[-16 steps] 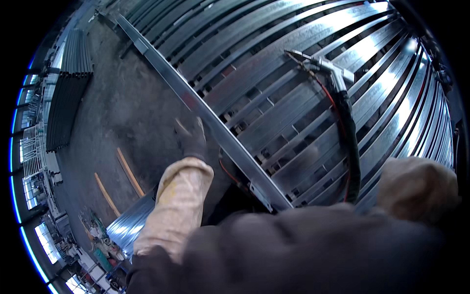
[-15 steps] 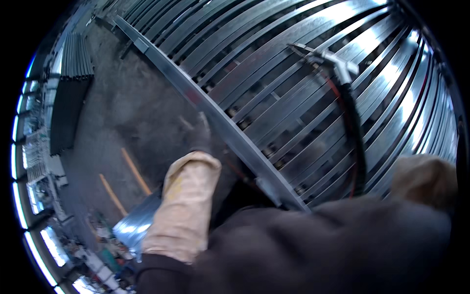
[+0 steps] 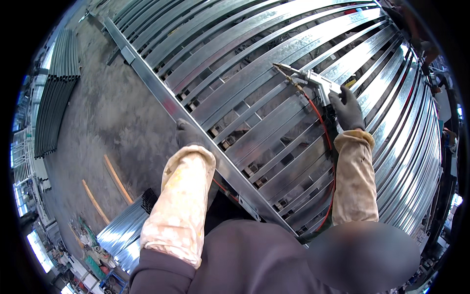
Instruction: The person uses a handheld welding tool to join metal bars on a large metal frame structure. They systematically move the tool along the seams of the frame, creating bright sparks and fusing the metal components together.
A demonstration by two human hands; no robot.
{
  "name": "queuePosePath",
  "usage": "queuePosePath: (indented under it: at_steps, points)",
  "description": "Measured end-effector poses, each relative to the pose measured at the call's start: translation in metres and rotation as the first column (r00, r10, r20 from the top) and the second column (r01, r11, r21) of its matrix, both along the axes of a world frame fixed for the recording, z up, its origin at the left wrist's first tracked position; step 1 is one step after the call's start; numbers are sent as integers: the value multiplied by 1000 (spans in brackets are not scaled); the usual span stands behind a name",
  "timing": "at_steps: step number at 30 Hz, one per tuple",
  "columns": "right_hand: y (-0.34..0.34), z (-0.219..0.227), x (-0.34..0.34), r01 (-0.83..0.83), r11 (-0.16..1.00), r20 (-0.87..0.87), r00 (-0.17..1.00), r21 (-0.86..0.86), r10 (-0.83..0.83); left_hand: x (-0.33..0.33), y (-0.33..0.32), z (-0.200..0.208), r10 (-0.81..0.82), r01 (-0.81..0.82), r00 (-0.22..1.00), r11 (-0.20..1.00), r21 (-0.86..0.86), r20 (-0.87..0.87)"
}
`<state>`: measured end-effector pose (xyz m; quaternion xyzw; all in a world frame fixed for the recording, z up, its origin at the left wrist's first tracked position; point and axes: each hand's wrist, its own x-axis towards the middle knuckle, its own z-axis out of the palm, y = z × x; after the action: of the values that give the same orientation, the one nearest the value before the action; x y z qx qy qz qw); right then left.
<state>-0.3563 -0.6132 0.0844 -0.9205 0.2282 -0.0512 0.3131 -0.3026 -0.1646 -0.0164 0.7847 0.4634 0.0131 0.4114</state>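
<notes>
My left hand (image 3: 190, 134), in a dark grey glove, is at the long steel rail (image 3: 229, 172) along the near-left side of a rack of metal bars. Its fingers look bent against the rail's edge. A silver torch-like gun (image 3: 313, 80) with a pointed brass-coloured tip lies across the bars, a red hose (image 3: 318, 113) trailing from it. My right hand (image 3: 348, 109), gloved too, is at the gun's rear end with thumb and finger spread apart. Whether it presses on the gun is hard to see. Tan protective sleeves cover both forearms.
Flat shiny metal bars (image 3: 274, 105) with gaps between them fill the middle and right. Bundled dark profiles (image 3: 58, 98) lie on the concrete floor at far left. Two wooden strips (image 3: 117, 179) and a stack of shiny profiles (image 3: 122, 235) are at lower left.
My right hand has come forward from low at the right to the gun. My left hand has gone from outstretched fingers to bent ones at the rail. The view has shifted.
</notes>
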Motion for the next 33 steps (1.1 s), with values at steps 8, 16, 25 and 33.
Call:
queuePosePath:
  at_steps: [8, 16, 25, 33]
  points:
    - [18, -1, 15, 46, 999, -356, 933, -29, -53, -1, -11, 46, -41, 35, 997, 995, -97, -63]
    - [21, 12, 6, 43, 999, -131, 990, -7, -43, 6, 0, 19, -94, 94, 980, 996, -8, -173]
    - [-3, 237, -131, 240, 896, 86, 953, 375, -292, -4, 7, 8, -96, 108, 993, 978, -180, 72]
    - [-33, 437, -399, 433, 863, 689, 544, 259, -479, -1, 9, 3, -96, 103, 994, 974, -202, 46]
